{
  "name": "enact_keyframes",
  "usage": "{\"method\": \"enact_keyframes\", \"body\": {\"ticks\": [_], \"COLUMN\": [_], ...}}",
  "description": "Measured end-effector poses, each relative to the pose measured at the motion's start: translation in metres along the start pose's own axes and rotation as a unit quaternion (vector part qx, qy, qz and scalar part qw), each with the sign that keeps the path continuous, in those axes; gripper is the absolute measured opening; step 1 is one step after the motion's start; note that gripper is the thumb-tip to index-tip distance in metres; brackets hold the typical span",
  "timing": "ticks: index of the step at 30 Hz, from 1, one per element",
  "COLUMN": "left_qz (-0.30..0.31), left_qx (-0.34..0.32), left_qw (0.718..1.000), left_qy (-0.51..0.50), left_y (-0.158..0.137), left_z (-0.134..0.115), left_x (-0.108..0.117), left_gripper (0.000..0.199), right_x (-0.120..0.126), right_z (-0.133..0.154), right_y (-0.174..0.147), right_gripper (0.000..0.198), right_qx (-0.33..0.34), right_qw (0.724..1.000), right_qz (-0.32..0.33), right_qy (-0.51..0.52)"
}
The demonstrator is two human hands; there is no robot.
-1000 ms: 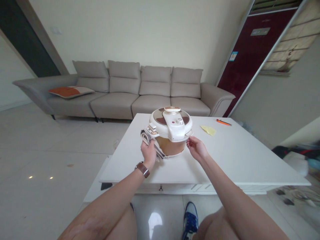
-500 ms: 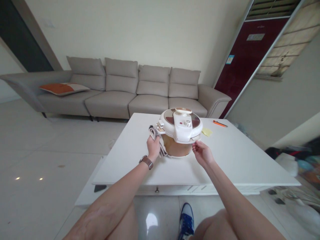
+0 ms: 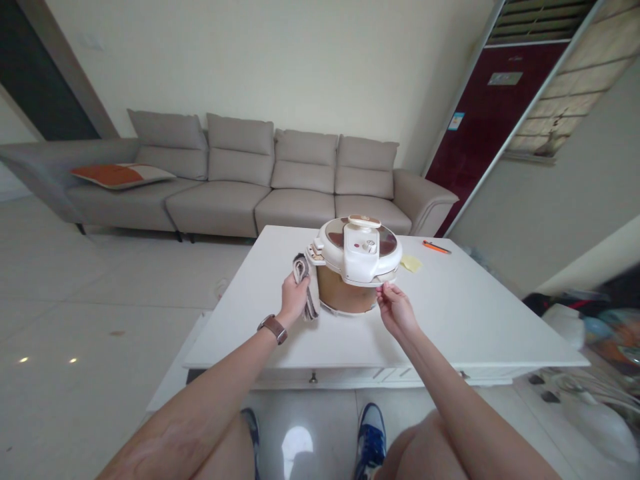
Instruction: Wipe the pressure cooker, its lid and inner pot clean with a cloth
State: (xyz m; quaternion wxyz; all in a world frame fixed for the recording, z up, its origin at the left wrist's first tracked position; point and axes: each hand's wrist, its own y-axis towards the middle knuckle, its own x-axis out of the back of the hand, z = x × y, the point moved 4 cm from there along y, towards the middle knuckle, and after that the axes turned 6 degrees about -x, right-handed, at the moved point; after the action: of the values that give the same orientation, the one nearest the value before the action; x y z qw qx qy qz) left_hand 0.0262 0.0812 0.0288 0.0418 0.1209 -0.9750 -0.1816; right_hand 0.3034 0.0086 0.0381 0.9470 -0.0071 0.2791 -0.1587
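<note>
An electric cooker (image 3: 345, 291) with a tan body and a white lid with dark windows (image 3: 363, 257) stands upright on the white table. My left hand (image 3: 294, 298) is closed round a folded grey and beige cloth (image 3: 312, 293), just left of the cooker's body. The cloth hangs down and appears apart from the body or barely touching it. Pinched together, the fingers of my right hand (image 3: 397, 307) grip the lower right edge of the cooker's rim. My fingertips there are partly hidden.
The white table (image 3: 450, 320) has drawers along its near side. Right of the cooker lie a yellow slip (image 3: 411, 263) and an orange utility knife (image 3: 437, 247). Behind the table stands a grey sofa (image 3: 295, 207) with an orange cushion (image 3: 115, 175).
My left hand has drawn the cloth leftward, away from the cooker's body. My right hand stays at the rim. The whole view has shifted slightly.
</note>
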Motion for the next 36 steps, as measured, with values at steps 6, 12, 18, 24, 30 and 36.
{"method": "enact_keyframes", "body": {"ticks": [6, 12, 18, 24, 30, 36], "left_qz": [0.003, -0.017, -0.036, -0.054, -0.079, -0.075], "left_qx": [0.031, 0.024, 0.022, 0.018, 0.019, 0.013], "left_qw": [1.000, 1.000, 0.999, 0.998, 0.997, 0.996], "left_qy": [0.003, -0.009, -0.005, -0.005, 0.007, 0.035], "left_y": [-0.012, -0.013, -0.005, 0.000, -0.001, -0.006], "left_z": [-0.005, -0.005, 0.005, 0.009, 0.011, 0.003], "left_x": [0.004, 0.007, 0.021, 0.038, 0.051, 0.055], "left_gripper": [0.021, 0.024, 0.027, 0.022, 0.021, 0.016], "right_x": [-0.017, -0.044, -0.083, -0.128, -0.156, -0.146], "right_z": [-0.010, -0.026, -0.047, -0.080, -0.100, -0.091], "right_y": [-0.010, -0.022, -0.033, -0.049, -0.053, -0.054], "right_gripper": [0.034, 0.036, 0.043, 0.044, 0.044, 0.045], "right_qx": [-0.002, 0.011, 0.014, -0.013, -0.040, -0.065], "right_qw": [1.000, 1.000, 0.999, 0.999, 0.999, 0.990], "right_qz": [0.001, -0.023, -0.040, -0.033, 0.012, 0.083], "right_qy": [0.010, 0.018, 0.004, 0.036, -0.013, -0.097]}}
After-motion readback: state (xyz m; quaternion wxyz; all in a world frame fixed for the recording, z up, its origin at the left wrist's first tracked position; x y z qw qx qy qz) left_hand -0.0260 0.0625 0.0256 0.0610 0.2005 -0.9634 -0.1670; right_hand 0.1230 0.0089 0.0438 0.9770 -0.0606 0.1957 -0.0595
